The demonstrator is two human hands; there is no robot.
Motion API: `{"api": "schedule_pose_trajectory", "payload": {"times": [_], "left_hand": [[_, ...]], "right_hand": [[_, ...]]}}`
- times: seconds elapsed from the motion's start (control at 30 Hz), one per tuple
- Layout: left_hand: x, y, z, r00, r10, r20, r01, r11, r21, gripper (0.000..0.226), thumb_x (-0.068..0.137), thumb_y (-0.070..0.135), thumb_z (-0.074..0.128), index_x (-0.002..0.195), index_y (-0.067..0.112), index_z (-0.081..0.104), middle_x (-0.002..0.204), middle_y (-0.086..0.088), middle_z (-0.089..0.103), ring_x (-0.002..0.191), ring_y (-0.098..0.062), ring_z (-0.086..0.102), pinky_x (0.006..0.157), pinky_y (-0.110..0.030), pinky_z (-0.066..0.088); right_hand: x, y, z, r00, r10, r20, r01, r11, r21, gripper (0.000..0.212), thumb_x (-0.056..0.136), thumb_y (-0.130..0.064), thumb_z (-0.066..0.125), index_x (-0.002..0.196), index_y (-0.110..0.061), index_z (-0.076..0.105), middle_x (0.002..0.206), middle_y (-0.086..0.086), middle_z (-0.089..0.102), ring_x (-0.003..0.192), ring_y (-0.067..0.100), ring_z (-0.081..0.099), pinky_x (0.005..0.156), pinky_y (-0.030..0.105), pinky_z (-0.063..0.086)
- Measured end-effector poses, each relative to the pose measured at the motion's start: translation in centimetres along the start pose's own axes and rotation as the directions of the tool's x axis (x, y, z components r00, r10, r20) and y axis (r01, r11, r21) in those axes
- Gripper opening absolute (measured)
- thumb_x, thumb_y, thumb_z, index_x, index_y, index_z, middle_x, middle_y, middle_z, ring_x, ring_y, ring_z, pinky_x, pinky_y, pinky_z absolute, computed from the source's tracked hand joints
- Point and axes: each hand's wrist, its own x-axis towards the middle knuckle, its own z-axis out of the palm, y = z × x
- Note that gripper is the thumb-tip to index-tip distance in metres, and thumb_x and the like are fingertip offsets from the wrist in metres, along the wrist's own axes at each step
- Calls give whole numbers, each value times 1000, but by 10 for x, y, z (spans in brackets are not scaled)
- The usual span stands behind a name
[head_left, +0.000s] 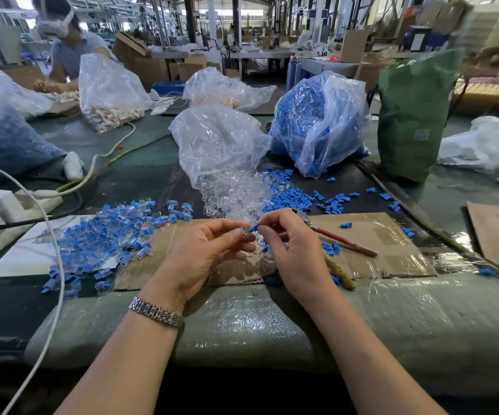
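My left hand pinches a small clear plastic cap between thumb and fingers. My right hand pinches a small blue plug right against the cap, and more blue pieces show in its curled fingers. Both hands hover above a taped cardboard sheet. Beyond them, loose clear caps spill from an open clear bag, and loose blue plugs lie to the right. A pile of joined blue-and-clear pieces lies on the left.
A bag of blue plugs and a green bag stand at the back right. Red-handled pliers lie right of my hands. A white power strip with cables sits at left. Another person works at the far left.
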Motion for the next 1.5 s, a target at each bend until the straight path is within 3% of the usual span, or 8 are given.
{"api": "schedule_pose_trajectory", "payload": {"times": [0.43,0.57,0.7,0.83,0.93,1.27,1.37,1.5], "left_hand": [[-4,2,1,1000,0,-2,0,997,77,36,75,3,71,110,-8,70,103,-24,75,92,-28,75,82,-30,63],[-4,2,1,1000,-9,-7,9,999,39,35,74,3,71,108,-6,71,104,-22,75,92,-26,75,82,-31,63],[-2,2,-3,999,-13,-52,10,999,-52,35,74,4,72,107,-5,71,106,-24,75,96,-30,75,77,-29,63],[3,0,-6,997,5,-78,-15,991,-134,32,74,2,72,106,-3,72,107,-27,73,95,-31,75,78,-28,62],[5,-1,-10,997,-6,-81,-11,979,-202,24,76,0,72,100,1,77,108,-26,74,97,-31,75,79,-27,62],[7,0,-16,989,-54,-138,-4,920,-391,22,79,0,72,99,1,77,112,-23,73,99,-29,75,74,-27,63],[7,1,-18,990,-34,-140,-28,909,-415,24,79,2,73,102,3,76,112,-19,74,102,-27,74,78,-29,63],[6,4,-14,992,25,-122,-70,921,-384,18,75,5,73,92,9,80,104,-12,77,96,-21,74,81,-31,62]], "right_hand": [[-3,-1,2,991,-86,101,96,990,-108,5,98,-14,61,102,-15,63,99,-5,57,89,14,56,78,40,51],[-4,-4,3,991,-63,115,77,990,-118,12,97,-16,61,107,-21,58,99,-8,53,86,6,53,73,22,47],[2,-7,-4,991,98,-88,-102,994,-39,25,95,-11,56,118,-20,53,105,-7,53,90,6,54,79,26,49],[20,8,-33,890,444,-100,-387,622,-681,43,97,-35,55,134,-13,48,131,10,46,123,29,44,102,48,39],[29,11,-44,782,623,11,-346,448,-824,40,94,-41,58,121,-11,55,127,15,53,121,33,47,98,50,38],[49,-10,-49,839,526,140,-362,731,-578,36,100,-26,50,66,-14,45,63,3,51,60,25,52,49,31,37],[55,-32,-49,698,557,450,-482,830,-281,27,102,-22,54,78,-8,57,69,8,62,61,22,63,65,44,62],[51,-51,-37,516,513,686,-533,819,-212,18,102,-19,56,90,-6,60,79,10,66,69,23,69,71,44,63]]}}
